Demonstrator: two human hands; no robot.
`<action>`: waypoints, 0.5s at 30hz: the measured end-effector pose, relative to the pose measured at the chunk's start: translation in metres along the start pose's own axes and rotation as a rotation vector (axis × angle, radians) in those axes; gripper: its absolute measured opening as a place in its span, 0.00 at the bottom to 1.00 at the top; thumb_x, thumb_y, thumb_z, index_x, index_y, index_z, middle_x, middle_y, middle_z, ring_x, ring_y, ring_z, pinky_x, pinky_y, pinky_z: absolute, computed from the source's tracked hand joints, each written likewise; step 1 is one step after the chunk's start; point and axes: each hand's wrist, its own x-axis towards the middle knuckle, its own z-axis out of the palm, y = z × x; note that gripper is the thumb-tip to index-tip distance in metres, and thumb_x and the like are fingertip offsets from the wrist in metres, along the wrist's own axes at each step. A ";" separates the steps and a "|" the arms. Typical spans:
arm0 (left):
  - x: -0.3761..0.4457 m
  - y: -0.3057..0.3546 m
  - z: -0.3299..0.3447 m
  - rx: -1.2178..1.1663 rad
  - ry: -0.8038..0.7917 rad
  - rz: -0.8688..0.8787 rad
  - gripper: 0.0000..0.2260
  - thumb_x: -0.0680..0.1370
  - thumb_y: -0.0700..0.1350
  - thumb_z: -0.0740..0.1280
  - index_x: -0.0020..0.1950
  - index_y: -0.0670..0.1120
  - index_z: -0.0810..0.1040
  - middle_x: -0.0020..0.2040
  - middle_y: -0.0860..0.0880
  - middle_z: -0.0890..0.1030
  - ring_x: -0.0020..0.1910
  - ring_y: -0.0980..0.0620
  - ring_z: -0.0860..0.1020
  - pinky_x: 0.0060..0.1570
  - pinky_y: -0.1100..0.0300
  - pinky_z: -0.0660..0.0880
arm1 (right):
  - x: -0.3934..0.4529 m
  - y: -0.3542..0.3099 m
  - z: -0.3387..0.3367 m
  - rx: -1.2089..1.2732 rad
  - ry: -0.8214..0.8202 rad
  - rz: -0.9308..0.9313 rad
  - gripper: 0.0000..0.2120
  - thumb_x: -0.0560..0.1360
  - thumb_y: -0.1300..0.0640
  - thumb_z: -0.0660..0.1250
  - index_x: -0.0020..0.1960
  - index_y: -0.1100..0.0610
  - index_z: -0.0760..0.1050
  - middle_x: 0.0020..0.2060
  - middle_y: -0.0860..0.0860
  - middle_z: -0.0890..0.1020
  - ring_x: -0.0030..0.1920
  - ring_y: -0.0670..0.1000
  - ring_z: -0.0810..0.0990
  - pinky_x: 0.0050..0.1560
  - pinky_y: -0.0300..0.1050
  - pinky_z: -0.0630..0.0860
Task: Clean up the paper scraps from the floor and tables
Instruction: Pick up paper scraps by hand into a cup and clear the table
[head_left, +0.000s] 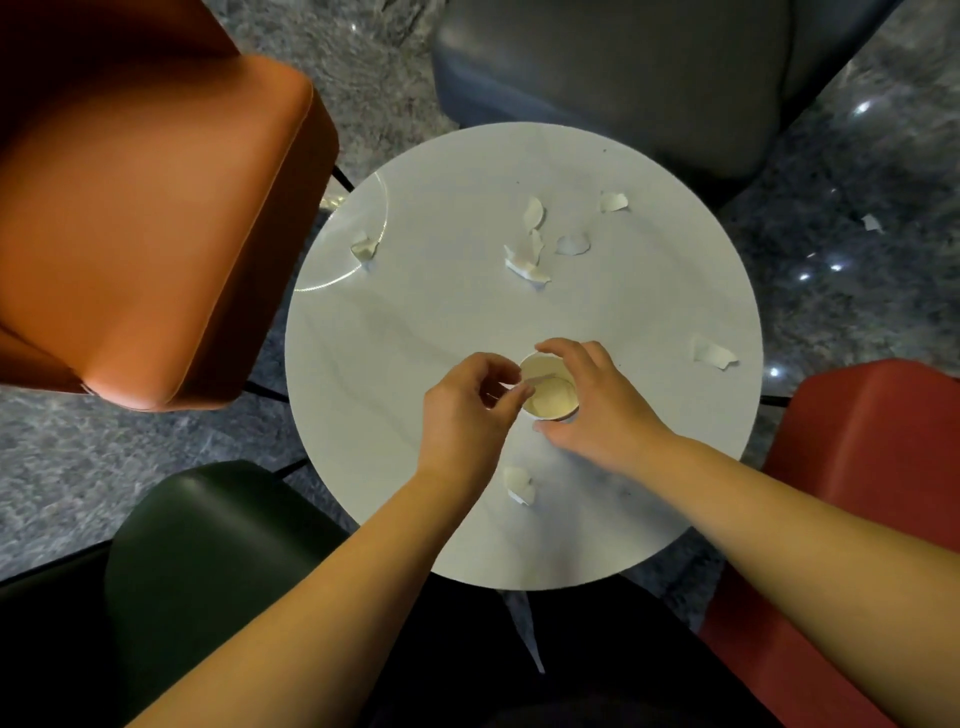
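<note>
On the round white marble table (395, 332), the right hand (592, 405) grips a small white paper cup (549, 387). The left hand (462, 410) pinches a torn white paper scrap (531, 383) at the cup's rim; more scraps (524, 260) lie beyond the cup.

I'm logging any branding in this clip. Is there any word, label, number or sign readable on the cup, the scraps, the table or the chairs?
None can be read. The paper cup, the paper scraps and the round table show no print; the chairs are plain.
</note>
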 end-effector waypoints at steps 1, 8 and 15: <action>0.000 -0.001 0.001 0.017 0.000 0.005 0.09 0.73 0.43 0.75 0.45 0.55 0.78 0.40 0.60 0.80 0.40 0.62 0.78 0.39 0.74 0.72 | -0.001 0.001 -0.002 0.012 0.006 0.002 0.37 0.67 0.51 0.77 0.70 0.42 0.60 0.64 0.48 0.66 0.58 0.51 0.74 0.54 0.40 0.75; -0.021 -0.055 0.006 0.436 -0.229 -0.135 0.11 0.74 0.47 0.74 0.54 0.51 0.78 0.53 0.53 0.77 0.44 0.60 0.76 0.46 0.66 0.71 | -0.008 0.019 -0.014 0.068 0.039 0.050 0.39 0.66 0.53 0.78 0.71 0.45 0.62 0.63 0.50 0.67 0.60 0.53 0.73 0.58 0.45 0.73; -0.046 -0.082 0.034 0.655 -0.372 -0.046 0.19 0.72 0.49 0.75 0.59 0.46 0.75 0.57 0.48 0.72 0.52 0.47 0.74 0.43 0.60 0.68 | -0.020 0.032 -0.014 0.099 0.028 0.067 0.39 0.67 0.54 0.77 0.71 0.44 0.61 0.64 0.49 0.66 0.61 0.52 0.71 0.60 0.46 0.73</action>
